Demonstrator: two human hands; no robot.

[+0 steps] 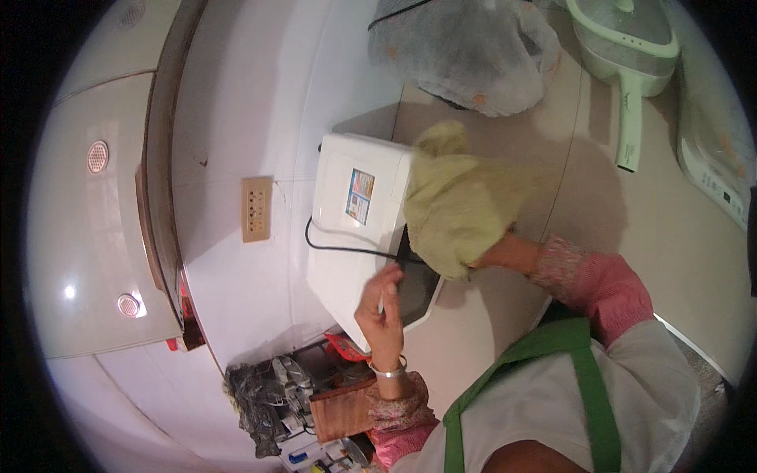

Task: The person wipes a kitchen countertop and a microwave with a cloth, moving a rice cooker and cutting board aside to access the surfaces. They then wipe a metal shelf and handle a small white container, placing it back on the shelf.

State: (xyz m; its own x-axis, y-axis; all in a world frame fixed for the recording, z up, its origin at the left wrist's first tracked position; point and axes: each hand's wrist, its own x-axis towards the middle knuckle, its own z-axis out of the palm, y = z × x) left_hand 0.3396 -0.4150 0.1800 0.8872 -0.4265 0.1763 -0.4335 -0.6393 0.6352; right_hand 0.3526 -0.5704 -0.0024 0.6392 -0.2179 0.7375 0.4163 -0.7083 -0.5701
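My right hand (500,251) is mostly hidden under a yellow-green cloth (455,204) that it holds. The cloth lies against the edge of a white box-shaped appliance (343,266) with a dark glossy panel (420,290). A black power cord (349,248) runs across that appliance, and a printed sticker (359,197) is on its white side. My left hand (381,313), with a bracelet at the wrist, is over the appliance beside the dark panel. Its fingers are loosely bent, with a gap to the thumb and nothing seen between them. Whether it touches the appliance is unclear.
On the tiled counter (526,154) stand a grey cloth-covered object (467,53), a light-green lidded electric pan (630,77) and a white device with buttons (715,171). A wall socket (256,209) is behind the appliance. A wooden board (340,411) and black plastic bag (254,402) crowd my left side.
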